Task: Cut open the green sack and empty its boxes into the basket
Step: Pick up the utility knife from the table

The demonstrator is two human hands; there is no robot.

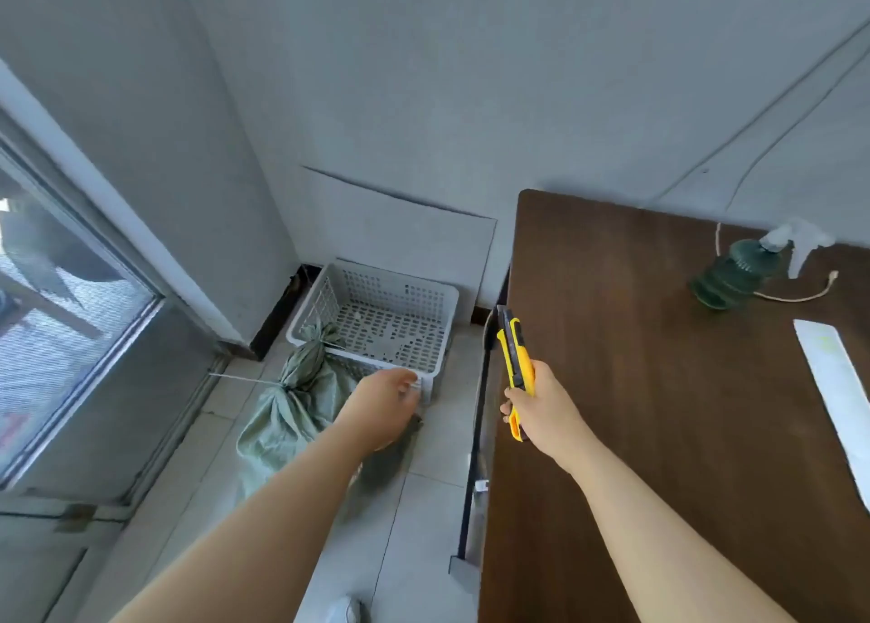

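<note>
One green sack (287, 415) lies on the tiled floor, neck tied, its knotted top leaning against the near left corner of the basket. One basket (442, 326), pale perforated plastic, sits on the floor by the wall; nothing visible inside. No boxes visible; the sack is unopened.

Left hand (383, 403): reaching down over the sack, at the basket's near rim; whether its grip is closed cannot be told, fingers hidden.

Right hand (541, 403): grip clamped on one yellow-and-black utility knife (515, 356), tip pointing away, held at the edge of the worktop.

On the dark brown worktop (635, 410): one green spray bottle (739, 269) with white trigger, one cord (795, 296), one white sheet (842, 396). No legible writing anywhere.
</note>
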